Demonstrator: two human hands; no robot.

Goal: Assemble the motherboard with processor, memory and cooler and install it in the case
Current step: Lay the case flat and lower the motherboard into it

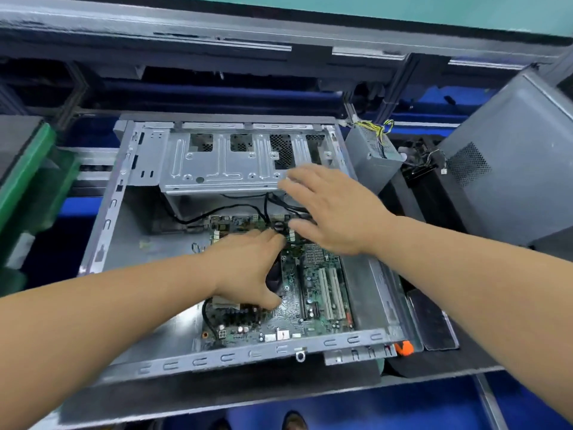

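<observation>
- Blue matting and a grey-framed workbench (279, 395) carry the open case (217, 356), which lies flat on its side.
- Left hand (245, 268) lies palm-down over the cooler (276, 282), thumb against the board's surface, fingertips reaching toward the black cables (266, 203); whether they pinch a connector I cannot tell.
- Right hand (328, 209) hovers with fingers spread and straight, holding nothing, above the board's far edge beside the drive cage (223, 162).
- Motherboard (310, 305) sits inside the case, on its floor, white expansion slots toward the right wall.
- Outward: a power supply (369, 150) with yellow wires leans just outside the case's far right corner; a second grey case (508, 162) stands further right; a green bin (34, 181) at left.
- Judgement: the board looks already seated, so the step in hand seems to be routing or plugging the front cables.
- Next move likely calls for finding the right header, aligning the plug squarely and pressing straight down without flexing the board.
</observation>
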